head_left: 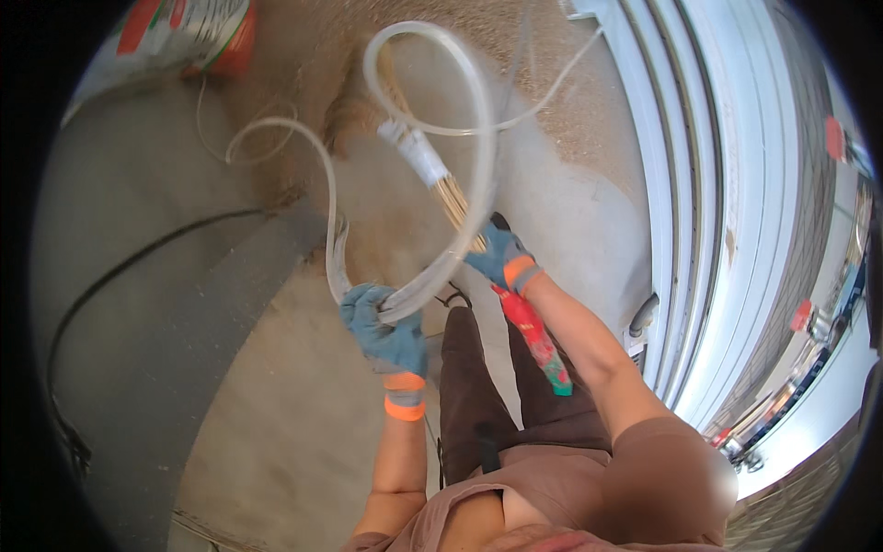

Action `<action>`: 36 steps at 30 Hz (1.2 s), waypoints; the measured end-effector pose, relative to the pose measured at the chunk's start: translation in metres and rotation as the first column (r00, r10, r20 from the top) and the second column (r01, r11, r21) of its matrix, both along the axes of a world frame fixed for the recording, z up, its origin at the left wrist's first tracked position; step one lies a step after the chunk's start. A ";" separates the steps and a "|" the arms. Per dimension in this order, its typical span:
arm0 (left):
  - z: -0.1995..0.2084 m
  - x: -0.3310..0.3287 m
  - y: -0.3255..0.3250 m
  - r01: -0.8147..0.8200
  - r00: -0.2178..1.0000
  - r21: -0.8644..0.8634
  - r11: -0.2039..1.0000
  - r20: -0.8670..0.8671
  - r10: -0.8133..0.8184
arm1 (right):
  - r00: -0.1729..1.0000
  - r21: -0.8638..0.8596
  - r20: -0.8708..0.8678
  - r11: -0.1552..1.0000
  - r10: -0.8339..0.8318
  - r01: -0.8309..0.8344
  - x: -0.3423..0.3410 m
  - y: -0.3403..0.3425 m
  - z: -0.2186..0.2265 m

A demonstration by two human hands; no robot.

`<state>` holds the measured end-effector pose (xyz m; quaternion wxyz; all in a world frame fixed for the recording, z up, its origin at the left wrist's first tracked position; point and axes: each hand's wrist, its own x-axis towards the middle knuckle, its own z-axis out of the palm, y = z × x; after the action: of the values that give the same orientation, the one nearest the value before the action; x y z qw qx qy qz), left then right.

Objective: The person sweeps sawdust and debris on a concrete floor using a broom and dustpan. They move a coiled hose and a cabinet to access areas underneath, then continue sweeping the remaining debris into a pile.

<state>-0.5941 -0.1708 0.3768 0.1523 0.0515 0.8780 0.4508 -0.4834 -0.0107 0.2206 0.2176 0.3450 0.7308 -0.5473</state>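
My left hand (pixel 384 327), in a grey-blue glove with an orange cuff, is closed around a clear plastic hose (pixel 485 138). From that hand the hose rises in a big loop and trails off at the upper right. Another stretch runs from the same hand toward the upper left. My right hand (pixel 501 255), gloved alike, grips a hand broom (pixel 453 201) of thin straw-coloured sticks. White wrapping binds the sticks partway up, and a red and green patterned handle (pixel 533 336) sticks out below the hand. The broom's far end is partly behind the hose loop.
Brown, grainy material (pixel 589 110) lies over the concrete floor ahead. A white, red and green sack (pixel 189 41) stands at the upper left. A black cable (pixel 138 253) curves along the left, near a dark grey floor strip (pixel 244 294). Pale ribbed metal panels (pixel 727 184) line the right.
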 end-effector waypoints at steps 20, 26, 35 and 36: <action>0.070 -0.057 0.073 -0.042 0.980 0.115 0.993 0.197 0.019 | 0.887 -0.434 -0.007 0.801 -0.462 0.414 0.173 0.065 0.071; 0.069 -0.066 0.097 -0.057 0.974 0.090 0.994 0.222 0.035 | 0.425 -0.649 0.306 0.140 -0.852 0.747 0.317 0.051 0.158; 0.039 -0.120 0.110 -0.069 0.940 0.092 0.993 0.339 0.034 | -0.195 -0.679 0.590 -0.612 -0.784 0.405 0.445 -0.004 0.037; 0.043 -0.126 0.107 -0.097 0.943 0.082 0.992 0.328 0.066 | -0.264 -0.642 0.551 -0.604 -0.792 0.472 0.436 0.010 0.018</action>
<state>-0.7197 -0.0633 0.4195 0.2731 -0.0524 0.8196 0.5009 -0.0477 -0.0004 0.2385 -0.3104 0.5117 -0.1764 -0.7815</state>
